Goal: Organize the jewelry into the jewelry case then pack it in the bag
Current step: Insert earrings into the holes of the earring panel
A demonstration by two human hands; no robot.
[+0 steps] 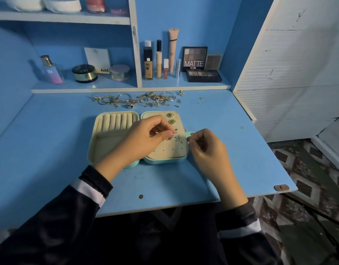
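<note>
Case (pixel 111 142) lies open and flat at the centre of the desk (pixel 50 150), both halves facing up. Left half: a row of ring rolls (pixel 118 121) at the far end and a plain tray nearer the person. Right half: a pale panel (pixel 165 152) pierced with rows of small holes.

On the panel: two green earrings (pixel 172 122) sit one behind the other at the far right corner. A cross earring (pixel 178 139) sits lower, near the right edge.

Left hand (pixel 145 138) reaches across the case from the left. Thumb and forefinger are closed in a pinch on a small gold earring (pixel 170 138), held at the panel just left of the cross earring. Whether it touches the panel cannot be told.

Right hand (pixel 205 148) is at the case's right edge, fingers curled, thumb and forefinger tips brought together. Whether anything is between them cannot be told, too small.

Loose pile (pixel 134 100) of chains, hoops and rings is strung along the back of the desk, well apart from the case. A few tiny pieces (pixel 201 98) lie to its right.

Shelf (pixel 126 89) behind holds cosmetics, among them a perfume bottle (pixel 50 70) and a palette (pixel 194 58) marked MATTE
</note>
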